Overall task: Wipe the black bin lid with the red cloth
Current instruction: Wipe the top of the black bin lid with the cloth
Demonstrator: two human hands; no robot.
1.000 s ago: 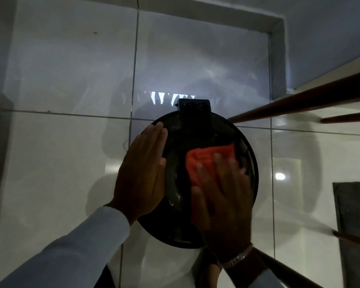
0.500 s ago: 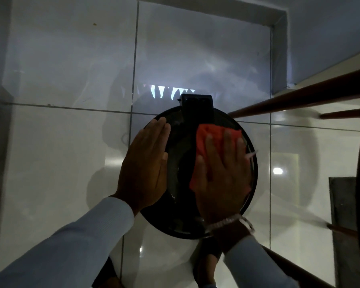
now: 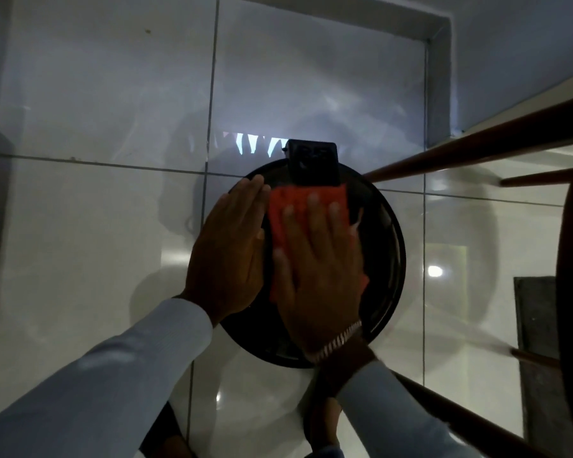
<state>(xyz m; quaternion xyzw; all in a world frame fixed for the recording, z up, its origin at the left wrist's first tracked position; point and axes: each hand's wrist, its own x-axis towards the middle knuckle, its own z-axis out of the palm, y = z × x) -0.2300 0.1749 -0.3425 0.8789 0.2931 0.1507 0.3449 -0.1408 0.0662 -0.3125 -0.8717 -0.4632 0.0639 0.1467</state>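
The round black bin lid [image 3: 382, 259] lies seen from above, over a glossy tiled floor [image 3: 96, 242]; the right hand [image 3: 321, 269] lies flat on the red cloth [image 3: 306, 198], fingers [image 3: 313, 206] stretched and a little spread, pressing the cloth on the far part of the lid, just below its black hinge block [image 3: 313, 163]; the left hand [image 3: 227, 256] rests open and flat on the left edge of the lid, holding nothing, just beside the cloth; a brown wooden rail [image 3: 477, 150] passes at the right.

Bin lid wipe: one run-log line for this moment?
phase: wiping | right hand: flat on red cloth | left hand: flat, steadying black bin lid | cloth: near hinge
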